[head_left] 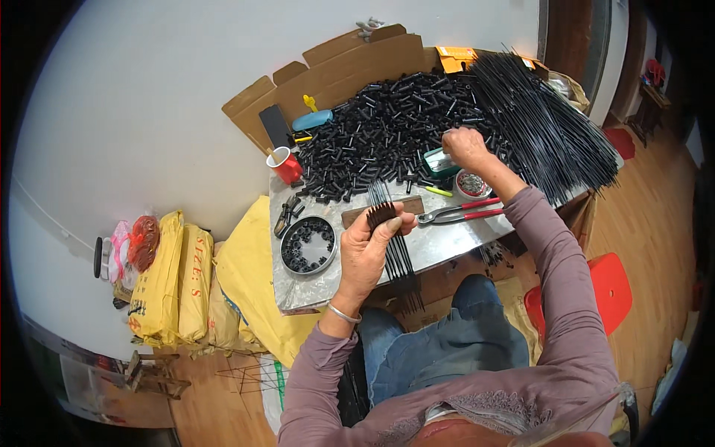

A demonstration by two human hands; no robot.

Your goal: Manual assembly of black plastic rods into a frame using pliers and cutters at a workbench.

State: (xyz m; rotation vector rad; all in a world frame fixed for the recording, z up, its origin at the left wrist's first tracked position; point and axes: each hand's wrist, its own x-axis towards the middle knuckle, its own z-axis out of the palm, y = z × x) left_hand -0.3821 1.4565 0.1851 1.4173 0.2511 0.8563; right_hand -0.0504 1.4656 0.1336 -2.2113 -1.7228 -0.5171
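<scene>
My left hand (pixel 363 257) is closed around a fanned bunch of thin black rods (pixel 400 270), held above the table's near edge. The rods stick out above and below my fingers, with pale, thin upper ends. Farther right, my right hand (pixel 466 149) is closed over a green tray (pixel 439 165); whatever its fingers hold is hidden. Next to that tray sits a small bowl of tiny metal pieces (pixel 472 185). Red-handled pliers (pixel 469 211) lie below the bowl, beside a wooden block (pixel 411 204). A round tin (pixel 333 249) with small black parts stands left of my left hand.
A heap of short black tubes (pixel 387 119) covers the table's back, against a cardboard screen (pixel 357 63). Long black rods (pixel 540 123) are stacked at right. A red cup (pixel 286 170) stands at left. Yellow sacks (pixel 158 279) and a red stool (pixel 611 290) flank the table.
</scene>
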